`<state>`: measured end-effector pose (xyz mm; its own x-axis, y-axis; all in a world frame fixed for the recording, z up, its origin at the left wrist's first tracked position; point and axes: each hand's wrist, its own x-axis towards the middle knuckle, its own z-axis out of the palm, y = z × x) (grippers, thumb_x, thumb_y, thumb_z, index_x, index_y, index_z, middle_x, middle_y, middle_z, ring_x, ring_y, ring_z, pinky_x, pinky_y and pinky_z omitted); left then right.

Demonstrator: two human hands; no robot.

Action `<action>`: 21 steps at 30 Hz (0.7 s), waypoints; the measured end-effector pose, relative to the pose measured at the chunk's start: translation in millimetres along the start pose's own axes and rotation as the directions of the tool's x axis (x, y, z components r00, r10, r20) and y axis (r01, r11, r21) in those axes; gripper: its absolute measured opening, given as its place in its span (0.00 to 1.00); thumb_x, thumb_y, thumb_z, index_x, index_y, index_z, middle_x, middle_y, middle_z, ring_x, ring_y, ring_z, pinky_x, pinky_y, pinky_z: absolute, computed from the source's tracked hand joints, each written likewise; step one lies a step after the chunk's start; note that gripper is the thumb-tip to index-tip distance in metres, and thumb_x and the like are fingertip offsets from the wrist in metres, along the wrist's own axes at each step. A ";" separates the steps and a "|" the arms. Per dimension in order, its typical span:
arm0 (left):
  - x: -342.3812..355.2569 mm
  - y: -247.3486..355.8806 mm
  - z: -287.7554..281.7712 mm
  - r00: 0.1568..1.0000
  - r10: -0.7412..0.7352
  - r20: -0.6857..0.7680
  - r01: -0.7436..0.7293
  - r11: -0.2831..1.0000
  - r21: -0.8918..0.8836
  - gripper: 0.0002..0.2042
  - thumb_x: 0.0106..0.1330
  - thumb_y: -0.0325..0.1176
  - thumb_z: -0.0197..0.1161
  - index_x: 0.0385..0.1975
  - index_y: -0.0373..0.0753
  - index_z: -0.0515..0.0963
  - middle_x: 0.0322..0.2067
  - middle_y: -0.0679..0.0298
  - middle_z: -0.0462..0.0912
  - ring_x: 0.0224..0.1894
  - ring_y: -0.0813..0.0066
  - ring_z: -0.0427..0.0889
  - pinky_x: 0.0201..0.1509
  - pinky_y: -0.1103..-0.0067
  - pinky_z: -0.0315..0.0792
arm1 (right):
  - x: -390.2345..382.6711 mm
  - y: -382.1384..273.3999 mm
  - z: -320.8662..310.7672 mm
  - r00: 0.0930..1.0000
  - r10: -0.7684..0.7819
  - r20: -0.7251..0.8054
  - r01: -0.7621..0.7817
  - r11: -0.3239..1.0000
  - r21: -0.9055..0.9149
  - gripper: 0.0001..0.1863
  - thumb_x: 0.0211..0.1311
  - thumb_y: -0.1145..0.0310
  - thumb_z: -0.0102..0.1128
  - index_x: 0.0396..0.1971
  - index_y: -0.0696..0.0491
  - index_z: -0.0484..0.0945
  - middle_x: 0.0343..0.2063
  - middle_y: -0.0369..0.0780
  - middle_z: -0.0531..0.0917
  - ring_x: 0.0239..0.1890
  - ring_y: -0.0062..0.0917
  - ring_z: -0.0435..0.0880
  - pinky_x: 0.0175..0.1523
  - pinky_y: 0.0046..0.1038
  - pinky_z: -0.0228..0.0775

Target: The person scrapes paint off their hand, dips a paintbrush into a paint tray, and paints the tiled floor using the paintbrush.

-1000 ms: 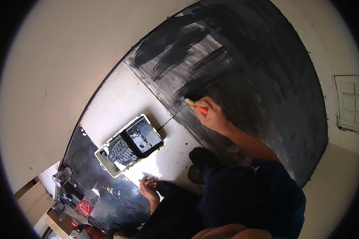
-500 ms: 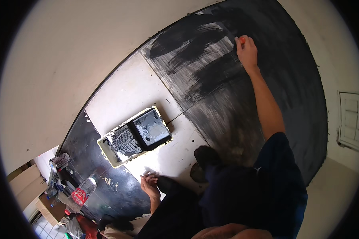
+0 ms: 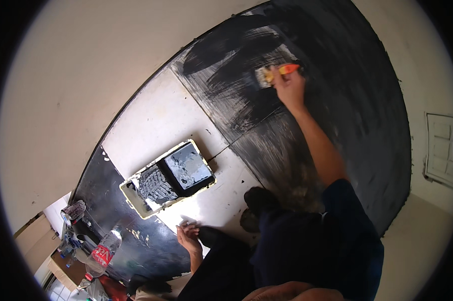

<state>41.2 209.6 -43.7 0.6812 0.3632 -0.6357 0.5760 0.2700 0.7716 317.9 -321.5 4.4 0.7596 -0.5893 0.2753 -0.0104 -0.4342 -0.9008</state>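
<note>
My right hand (image 3: pixel 290 88) grips a wide paintbrush (image 3: pixel 263 78) with an orange and yellow handle. Its bristle end is over the streaky, partly blackened floor tile (image 3: pixel 221 75) at the far middle. Below and left of it, a cream paint tray (image 3: pixel 130 193) rests on bare white tiles, dark grey paint in its well and across its ribbed slope. Close to my knee, my left hand (image 3: pixel 188 237) hovers low with its fingers loosely bent and apart, holding nothing that I can see.
Black paint (image 3: pixel 357 100) covers the floor to the right, up to the pale walls. At lower left stand a large clear plastic bottle with a red label (image 3: pixel 104 253), a paint roller (image 3: pixel 74 210) and a cardboard box (image 3: pixel 63 271). My shoe (image 3: pixel 260 198) is on the tiles mid-floor.
My right hand has come left and a little nearer, turning so the paintbrush now shows fully. The left hand has hardly moved.
</note>
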 end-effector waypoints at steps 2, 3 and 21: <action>-0.2 -3.8 5.3 1.000 -0.004 -0.002 0.003 1.000 -0.014 0.25 0.78 0.53 0.49 0.45 0.32 0.76 0.25 0.59 0.84 0.20 0.73 0.81 0.25 0.83 0.70 | 33.4 21.9 -60.3 0.955 -0.214 -0.207 0.180 0.969 -0.171 0.08 0.66 0.73 0.67 0.32 0.62 0.78 0.27 0.39 0.85 0.26 0.15 0.83 0.31 0.24 0.74; 0.4 -2.9 5.2 1.000 0.003 0.002 -0.003 1.000 -0.011 0.25 0.78 0.53 0.49 0.44 0.32 0.76 0.25 0.59 0.84 0.20 0.73 0.81 0.24 0.83 0.70 | 48.7 22.2 -84.2 0.928 -0.303 -0.217 0.230 0.924 -0.305 0.07 0.66 0.73 0.66 0.32 0.60 0.78 0.27 0.40 0.84 0.26 0.20 0.84 0.31 0.26 0.75; 2.8 -0.1 2.4 0.999 0.023 -0.029 -0.022 0.998 0.051 0.24 0.78 0.52 0.50 0.40 0.31 0.76 0.22 0.56 0.83 0.17 0.71 0.81 0.20 0.83 0.71 | 71.5 -42.3 141.5 0.984 -0.173 0.052 0.175 0.984 -0.038 0.15 0.64 0.63 0.70 0.29 0.60 0.79 0.19 0.40 0.84 0.22 0.15 0.82 0.28 0.24 0.73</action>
<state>44.1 208.4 -45.6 0.6810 0.3952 -0.6165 0.5834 0.2160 0.7829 464.7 -248.8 14.7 0.7830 -0.4690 0.4087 0.0979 -0.5558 -0.8255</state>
